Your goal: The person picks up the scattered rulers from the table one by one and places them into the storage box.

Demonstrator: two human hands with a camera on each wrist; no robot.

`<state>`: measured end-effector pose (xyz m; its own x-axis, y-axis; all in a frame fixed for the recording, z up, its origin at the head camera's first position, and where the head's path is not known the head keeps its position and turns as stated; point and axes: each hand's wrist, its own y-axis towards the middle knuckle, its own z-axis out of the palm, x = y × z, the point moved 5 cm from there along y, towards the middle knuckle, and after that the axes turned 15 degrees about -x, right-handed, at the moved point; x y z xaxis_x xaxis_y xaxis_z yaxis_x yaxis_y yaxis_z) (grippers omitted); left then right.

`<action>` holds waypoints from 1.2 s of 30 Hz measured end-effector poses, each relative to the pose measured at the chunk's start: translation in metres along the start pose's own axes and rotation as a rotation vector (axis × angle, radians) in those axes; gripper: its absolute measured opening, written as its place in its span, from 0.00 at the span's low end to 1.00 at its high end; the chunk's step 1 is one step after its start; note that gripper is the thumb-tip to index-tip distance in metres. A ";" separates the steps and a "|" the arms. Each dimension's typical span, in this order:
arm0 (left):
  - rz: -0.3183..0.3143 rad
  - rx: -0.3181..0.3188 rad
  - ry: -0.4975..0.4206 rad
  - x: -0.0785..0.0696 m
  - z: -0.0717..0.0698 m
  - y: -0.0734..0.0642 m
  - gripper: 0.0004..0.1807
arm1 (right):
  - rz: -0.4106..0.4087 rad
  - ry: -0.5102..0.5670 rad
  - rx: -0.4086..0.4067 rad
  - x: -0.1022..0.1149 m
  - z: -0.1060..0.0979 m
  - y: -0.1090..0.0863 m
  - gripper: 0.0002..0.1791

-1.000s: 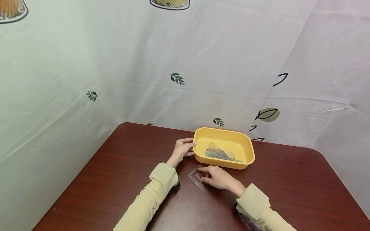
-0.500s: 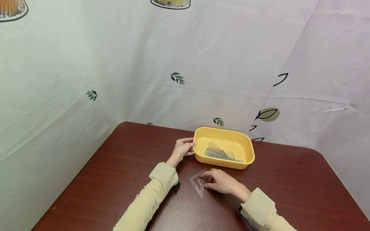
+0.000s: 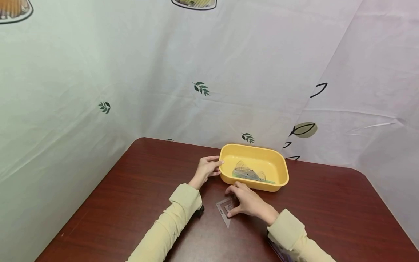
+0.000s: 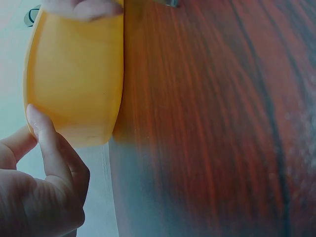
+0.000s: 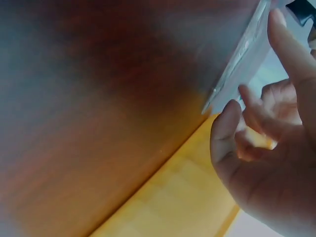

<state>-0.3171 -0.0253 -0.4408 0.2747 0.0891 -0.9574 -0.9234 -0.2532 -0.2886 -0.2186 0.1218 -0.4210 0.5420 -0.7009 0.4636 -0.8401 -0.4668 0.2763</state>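
My left hand [image 3: 204,171] pinches the left rim of a yellow plastic basin [image 3: 280,171], thumb over the rim and fingers outside; the left wrist view shows this grip too. Clear plastic pieces, one edged green [image 3: 250,174], lie inside. In front of the basin, a clear triangular set square [image 3: 224,214] lies close over the table. My right hand [image 3: 250,202] arches over it, thumb tip right at its near edge and fingers spread toward the basin. The right wrist view shows the thumb and bent fingers [image 5: 225,123] well apart, with the set square's bright edge [image 5: 237,57] beyond them.
The dark red-brown table [image 3: 137,182] has rounded far corners. A light cloth wall [image 3: 163,91] with leaf prints stands behind it. Partly under the right sleeve [image 3: 288,229] shows a purple object [image 3: 278,251] near the front edge.
The set square has slid slightly toward the front of the table. My right hand drew back with it, then spread its fingers forward again. The left hand and basin stayed in place.
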 end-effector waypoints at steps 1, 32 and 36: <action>0.001 0.002 0.000 0.000 0.000 0.000 0.22 | -0.028 -0.012 0.016 0.001 0.001 0.002 0.33; -0.007 0.000 0.018 0.002 0.000 0.005 0.22 | -0.074 -0.116 0.107 0.004 0.010 0.003 0.33; -0.007 0.004 0.013 0.002 0.001 0.005 0.22 | -0.043 -0.119 0.109 0.002 0.009 0.003 0.34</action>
<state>-0.3214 -0.0256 -0.4445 0.2851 0.0783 -0.9553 -0.9223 -0.2487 -0.2957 -0.2199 0.1139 -0.4264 0.5818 -0.7349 0.3484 -0.8120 -0.5492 0.1974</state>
